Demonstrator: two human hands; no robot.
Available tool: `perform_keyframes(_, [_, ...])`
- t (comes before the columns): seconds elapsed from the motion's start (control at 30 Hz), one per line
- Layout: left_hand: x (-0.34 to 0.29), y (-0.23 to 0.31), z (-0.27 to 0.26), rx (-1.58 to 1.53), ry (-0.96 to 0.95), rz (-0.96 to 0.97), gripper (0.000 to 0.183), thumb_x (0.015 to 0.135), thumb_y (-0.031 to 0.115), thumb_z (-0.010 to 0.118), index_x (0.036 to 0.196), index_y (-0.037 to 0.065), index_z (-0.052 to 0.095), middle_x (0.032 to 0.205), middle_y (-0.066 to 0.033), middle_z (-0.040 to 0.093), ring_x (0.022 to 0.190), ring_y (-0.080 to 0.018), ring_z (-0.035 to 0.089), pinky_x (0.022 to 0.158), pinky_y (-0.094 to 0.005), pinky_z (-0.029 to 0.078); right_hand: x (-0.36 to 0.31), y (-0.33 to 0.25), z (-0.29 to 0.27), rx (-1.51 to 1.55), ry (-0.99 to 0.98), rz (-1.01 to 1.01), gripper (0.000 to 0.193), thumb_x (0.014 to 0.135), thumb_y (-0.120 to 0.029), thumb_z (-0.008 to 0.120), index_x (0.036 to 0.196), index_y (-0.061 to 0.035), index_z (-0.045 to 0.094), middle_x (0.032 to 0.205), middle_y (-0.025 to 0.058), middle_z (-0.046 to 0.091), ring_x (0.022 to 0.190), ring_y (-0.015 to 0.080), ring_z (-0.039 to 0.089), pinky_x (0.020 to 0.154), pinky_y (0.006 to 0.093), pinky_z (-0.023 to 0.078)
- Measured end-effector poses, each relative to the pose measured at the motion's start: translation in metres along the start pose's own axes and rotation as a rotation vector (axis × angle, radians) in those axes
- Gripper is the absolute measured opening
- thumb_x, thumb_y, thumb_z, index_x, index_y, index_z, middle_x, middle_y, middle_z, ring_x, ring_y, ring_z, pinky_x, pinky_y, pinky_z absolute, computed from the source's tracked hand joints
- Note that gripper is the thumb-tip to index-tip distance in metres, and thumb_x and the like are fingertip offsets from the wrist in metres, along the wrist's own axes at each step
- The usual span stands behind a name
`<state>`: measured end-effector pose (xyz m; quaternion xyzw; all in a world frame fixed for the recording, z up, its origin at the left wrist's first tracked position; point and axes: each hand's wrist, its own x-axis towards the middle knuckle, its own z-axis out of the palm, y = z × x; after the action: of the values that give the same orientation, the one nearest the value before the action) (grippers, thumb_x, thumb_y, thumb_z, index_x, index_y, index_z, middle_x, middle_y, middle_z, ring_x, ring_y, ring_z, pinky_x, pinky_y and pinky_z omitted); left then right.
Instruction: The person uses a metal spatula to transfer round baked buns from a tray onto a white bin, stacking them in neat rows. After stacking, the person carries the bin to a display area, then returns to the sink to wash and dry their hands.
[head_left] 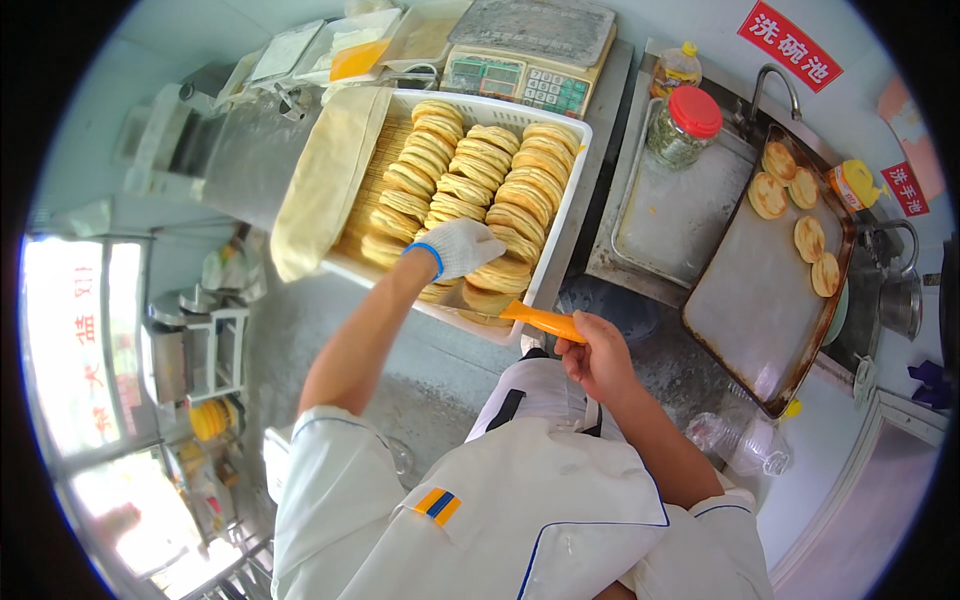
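Note:
My left hand (462, 248), in a white glove with a blue cuff, is at the near end of the flatbread rows, its fingers pressed together against the flatbreads (500, 272). Several rows of round golden flatbreads stand on edge in a white plastic crate (577, 170). My bare right hand (600, 358) is closed round the orange handle of a scraper (545, 320). The scraper points left, to the crate's near right corner, and its blade end is hard to make out against the breads. A cream cloth (325, 190) drapes over the crate's left side.
On the right, a large baking tray (745, 280) carries several flatbreads (768, 195). A red-lidded jar (685, 127) stands on a metal tray (660, 225) beside a tap (780, 85). Behind the crate sits a weighing scale (520, 75). A rack (215, 350) is at left.

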<state>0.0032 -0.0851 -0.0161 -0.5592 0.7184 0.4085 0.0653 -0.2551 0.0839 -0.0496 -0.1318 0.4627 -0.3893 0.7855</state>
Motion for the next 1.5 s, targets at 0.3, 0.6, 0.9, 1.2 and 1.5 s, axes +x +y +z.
perform_keyframes(0.3, [-0.001, 0.004, -0.011, 0.103, -0.121, 0.055, 0.05, 0.093, 0.046, 0.058, 0.108, 0.0, 0.072, 0.105, -0.0218, 0.073, 0.099, -0.0348, 0.068, 0.09, -0.0422, 0.052, -0.018, -0.006, -0.01, 0.029, 0.007, -0.024, 0.031, 0.107, -0.032, 0.053, 0.11, -0.0024, 0.061, 0.075, 0.008, 0.066, 0.049, 0.0117, 0.055, 0.042, 0.0256, 0.04])
perform_keyframes(0.6, [-0.018, -0.012, 0.008, 0.14, -0.002, 0.138, 0.064, 0.09, 0.045, 0.072, 0.138, 0.005, 0.063, 0.139, -0.0213, 0.062, 0.131, -0.0356, 0.058, 0.111, -0.0398, 0.045, -0.047, -0.016, -0.05, -0.062, 0.035, -0.152, 0.035, 0.107, -0.027, 0.054, 0.126, 0.0005, 0.061, 0.078, 0.0098, 0.068, 0.051, 0.0117, 0.055, 0.045, 0.0247, 0.043])
perform_keyframes(0.9, [-0.018, -0.002, 0.03, 0.246, 0.237, 0.196, 0.046, 0.088, 0.042, 0.071, 0.114, 0.005, 0.073, 0.115, -0.0189, 0.068, 0.112, -0.0365, 0.065, 0.098, -0.0433, 0.052, -0.06, -0.051, -0.071, 0.022, 0.117, -0.399, 0.036, 0.108, -0.029, 0.052, 0.125, 0.0018, 0.06, 0.078, 0.0109, 0.067, 0.051, 0.0127, 0.055, 0.045, 0.0238, 0.042])
perform_keyframes(1.2, [-0.014, 0.006, 0.021, 0.279, 0.182, 0.153, 0.041, 0.089, 0.041, 0.07, 0.108, 0.005, 0.074, 0.11, -0.0186, 0.069, 0.104, -0.0381, 0.067, 0.092, -0.0458, 0.054, -0.06, -0.062, -0.083, 0.053, 0.181, -0.437, 0.038, 0.108, -0.032, 0.05, 0.127, 0.0009, 0.059, 0.08, 0.0101, 0.066, 0.049, 0.0121, 0.053, 0.043, 0.0241, 0.041])
perform_keyframes(1.5, [0.041, 0.003, 0.013, 0.544, 0.505, 0.464, 0.016, 0.088, 0.009, 0.062, 0.104, 0.008, 0.066, 0.1, -0.0119, 0.069, 0.094, -0.0349, 0.069, 0.078, -0.0481, 0.057, -0.054, -0.066, -0.092, 0.066, 0.157, -0.546, 0.036, 0.108, -0.027, 0.052, 0.131, 0.0007, 0.058, 0.085, 0.0106, 0.07, 0.053, 0.0122, 0.057, 0.046, 0.0235, 0.042])
